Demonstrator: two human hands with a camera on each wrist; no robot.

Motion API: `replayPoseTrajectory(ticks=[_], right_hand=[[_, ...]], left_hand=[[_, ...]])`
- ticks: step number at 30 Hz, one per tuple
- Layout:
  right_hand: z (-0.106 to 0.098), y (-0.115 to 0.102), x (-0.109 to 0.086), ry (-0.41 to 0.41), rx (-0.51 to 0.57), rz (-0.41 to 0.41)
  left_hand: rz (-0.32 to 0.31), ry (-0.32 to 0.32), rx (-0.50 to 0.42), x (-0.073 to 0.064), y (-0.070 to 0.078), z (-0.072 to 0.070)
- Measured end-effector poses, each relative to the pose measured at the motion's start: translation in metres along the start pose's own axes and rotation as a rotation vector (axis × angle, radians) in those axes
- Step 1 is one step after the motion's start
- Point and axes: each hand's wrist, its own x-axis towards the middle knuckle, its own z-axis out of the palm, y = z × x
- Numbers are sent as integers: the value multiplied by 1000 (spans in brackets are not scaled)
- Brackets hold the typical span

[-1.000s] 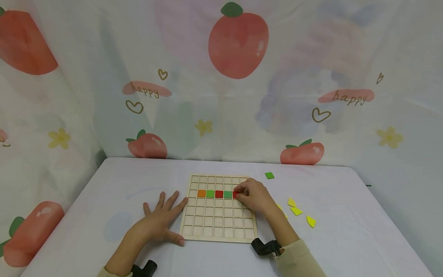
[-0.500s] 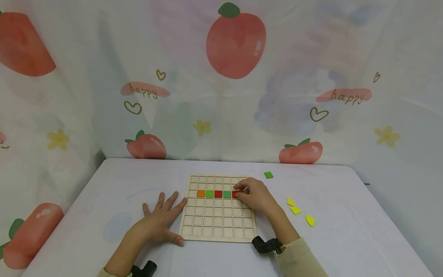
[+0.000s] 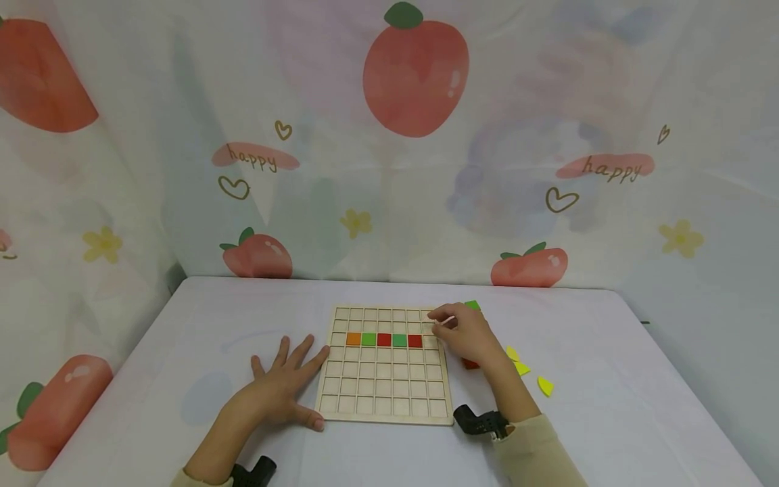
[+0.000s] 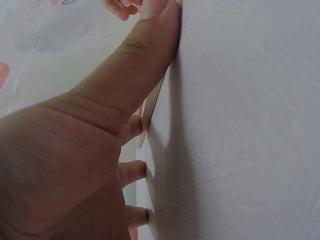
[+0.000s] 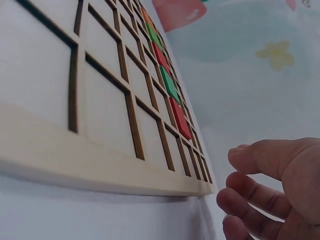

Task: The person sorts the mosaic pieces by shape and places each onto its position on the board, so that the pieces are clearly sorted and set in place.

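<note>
A wooden grid board lies flat on the table. One of its upper rows holds several square tiles: an orange tile, a light green tile, a red tile, a darker green tile and another red tile. My left hand is spread flat at the board's left side, index fingertip and thumb at its edge. Over the board's upper right edge hovers my right hand. In the right wrist view its loosely bent fingers hold nothing and are apart from the board.
A green tile lies beyond the right hand. Partly covered by that hand is a red piece. Several yellow pieces are scattered to the right. A printed cloth backdrop rises behind the table.
My right hand has let go of the rightmost red tile and moved right and slightly away from me. That tile now shows fully in its cell. My left hand stays put.
</note>
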Motion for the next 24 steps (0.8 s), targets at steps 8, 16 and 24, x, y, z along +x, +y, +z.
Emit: replayPoseTrajectory(ticks=[8,16,24], right_hand=[[-18,11,0,49,-31,50],[-30,25,1,64,-37,105],[-32,31,1,28,-49,129]], left_hand=[[-11,-10,-3,1,0,0],[-17,-9,-1,1,1,0],[-16,-9,4,1,1,1]])
